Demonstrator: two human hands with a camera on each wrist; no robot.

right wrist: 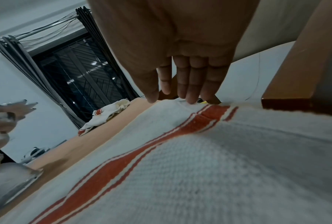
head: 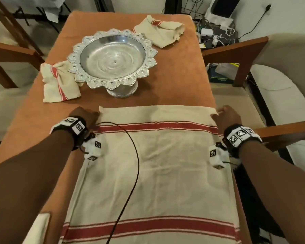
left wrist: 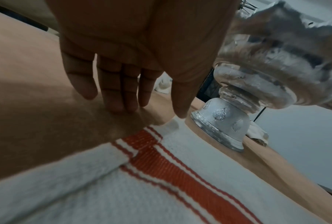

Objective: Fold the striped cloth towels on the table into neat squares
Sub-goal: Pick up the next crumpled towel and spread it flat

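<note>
Your flat left hand [head: 84, 115] and right hand [head: 227, 115] hold nothing; pinch the soft, light towel [head: 157, 155] at the far corners under your fingertips.

Three striped towels [head: 155, 164], one silver bowl [head: 113, 57]

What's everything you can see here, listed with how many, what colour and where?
Spread towel: one, cream with red stripes, flat on the near table.
Crumpled towels: two, cream and red; one left of the bowl, one at the far right corner.
Pedestal bowl: one, silver, mid-table.
Table: one, orange top.
Chairs: wooden arms, pale cushions, both sides.
Black cable: one, across the spread towel.
Wrist cameras: two, white with markers.
Left hand: fingers straight, at the towel's far left corner.
Right hand: fingers straight, at its far right corner.
</note>
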